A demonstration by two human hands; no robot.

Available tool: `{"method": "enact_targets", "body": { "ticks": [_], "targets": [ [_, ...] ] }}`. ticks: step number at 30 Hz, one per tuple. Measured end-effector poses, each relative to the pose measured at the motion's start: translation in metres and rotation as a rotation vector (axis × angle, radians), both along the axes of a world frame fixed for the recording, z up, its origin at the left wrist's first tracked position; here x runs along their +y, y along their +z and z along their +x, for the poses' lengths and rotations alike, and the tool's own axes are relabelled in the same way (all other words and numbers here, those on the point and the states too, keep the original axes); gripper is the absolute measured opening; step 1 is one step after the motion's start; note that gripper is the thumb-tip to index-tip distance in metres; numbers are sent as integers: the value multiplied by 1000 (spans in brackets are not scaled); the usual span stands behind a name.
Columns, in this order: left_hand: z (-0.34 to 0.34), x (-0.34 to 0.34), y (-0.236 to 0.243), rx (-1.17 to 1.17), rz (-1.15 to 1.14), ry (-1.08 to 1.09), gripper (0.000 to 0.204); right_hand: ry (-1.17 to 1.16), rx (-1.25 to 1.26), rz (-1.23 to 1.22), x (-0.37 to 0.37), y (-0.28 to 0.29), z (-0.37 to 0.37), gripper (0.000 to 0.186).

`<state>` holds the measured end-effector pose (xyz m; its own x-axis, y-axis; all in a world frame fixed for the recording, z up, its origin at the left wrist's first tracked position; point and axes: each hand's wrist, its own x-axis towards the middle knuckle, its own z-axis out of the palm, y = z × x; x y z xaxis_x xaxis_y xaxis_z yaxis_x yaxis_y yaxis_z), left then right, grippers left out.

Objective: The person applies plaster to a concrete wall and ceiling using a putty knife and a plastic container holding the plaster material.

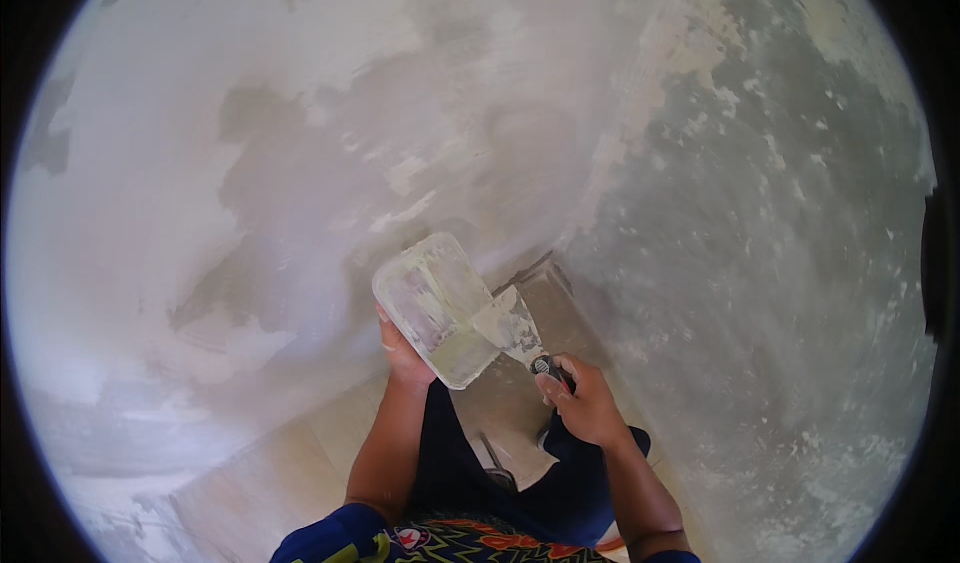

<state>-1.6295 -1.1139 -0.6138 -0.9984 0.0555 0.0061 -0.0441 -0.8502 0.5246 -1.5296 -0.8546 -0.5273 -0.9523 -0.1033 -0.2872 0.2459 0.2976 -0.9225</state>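
Observation:
My left hand (402, 351) is closed around the outer side of a rectangular, rounded-corner plastic tub (408, 308), which is tilted so that its inside shows. Pale, greenish-white putty coats the tub's walls and bottom. In my right hand (583, 399) is a putty knife (512, 325), gripped by its dark handle. Its wide blade is smeared with the same putty and reaches the tub's right rim; whether it touches the rim I cannot tell. Part of my left hand's fingers is hidden behind the tub.
In front stands a wall (160, 153) with white and grey filler patches. Another wall (760, 293), darker grey and blotched, meets it at a corner to the right. Below lies a dusty tiled floor (290, 448), with my legs in dark trousers above it.

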Motion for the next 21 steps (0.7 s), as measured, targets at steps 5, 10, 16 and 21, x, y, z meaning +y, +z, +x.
{"method": "enact_targets", "body": {
  "ticks": [5,10,16,21],
  "targets": [
    [-7,2,17,91,-54,-132,89,-129,76,-72,-12,-8,15,26],
    [-1,11,26,120,-137,-171,93,-270,11,-213,-26,0,22,23],
    [28,8,37,217,-143,-298,85,-334,64,-347,-35,11,29,20],
    [46,-8,28,49,-151,-320,77,-334,133,-483,-40,-16,29,22]
  ]
}}
